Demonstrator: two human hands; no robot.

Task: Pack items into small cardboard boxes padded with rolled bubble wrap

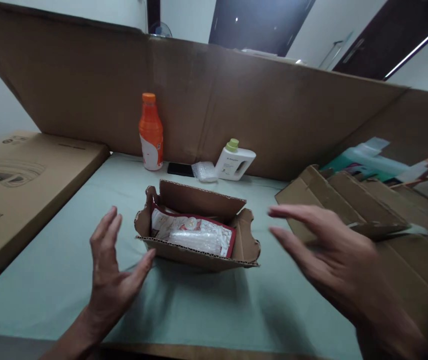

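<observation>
**Closing in on the open box**

Hovering on either side of the small cardboard box (198,227) at mid-table, left hand (111,272) and right hand (324,250) both spread, gripping nothing. Box flaps standing open, plastic-wrapped packet (195,235) lying inside. Probably about to grasp: needing both palms brought against the box's short sides.
</observation>
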